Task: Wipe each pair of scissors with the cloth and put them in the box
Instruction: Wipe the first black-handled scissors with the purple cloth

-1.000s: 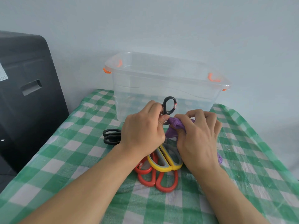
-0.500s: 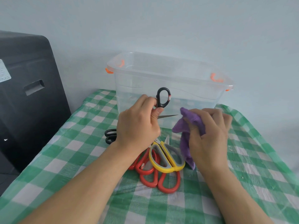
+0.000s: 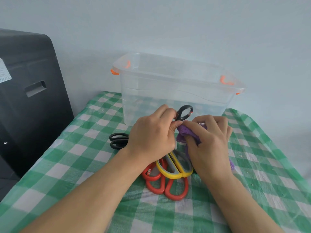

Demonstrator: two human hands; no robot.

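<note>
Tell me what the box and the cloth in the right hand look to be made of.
Box: clear, glossy hard plastic by the look; the checked table cover shows through its walls, and its clips are orange. Cloth, gripped by the right hand: soft purple fabric with a fuzzy nap, probably microfibre or terry; it bunches into folds.

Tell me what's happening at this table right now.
A person's left hand holds a pair of black scissors while the right hand presses a purple cloth around the blades. More scissors, black, yellow and red, lie on the checked tablecloth. Nothing can be seen in the clear box behind them.
</note>
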